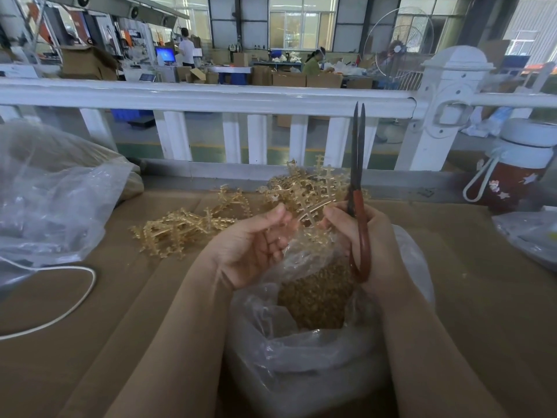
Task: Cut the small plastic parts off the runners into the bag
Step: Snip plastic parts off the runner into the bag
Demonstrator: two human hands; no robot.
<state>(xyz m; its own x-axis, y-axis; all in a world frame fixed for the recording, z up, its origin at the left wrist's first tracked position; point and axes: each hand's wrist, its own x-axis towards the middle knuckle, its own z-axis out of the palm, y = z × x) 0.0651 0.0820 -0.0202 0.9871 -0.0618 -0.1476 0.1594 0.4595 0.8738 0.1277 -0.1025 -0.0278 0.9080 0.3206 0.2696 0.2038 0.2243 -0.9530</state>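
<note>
Runners (313, 203) blur between both hands, half hidden by bag (301, 357) plastic.

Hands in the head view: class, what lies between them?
Between the left hand and right hand, a tan runner spans above the bag mouth.

Soft daylight enters through the far windows (301, 22); wide-angle edges bend, and shadows stay faint.
</note>
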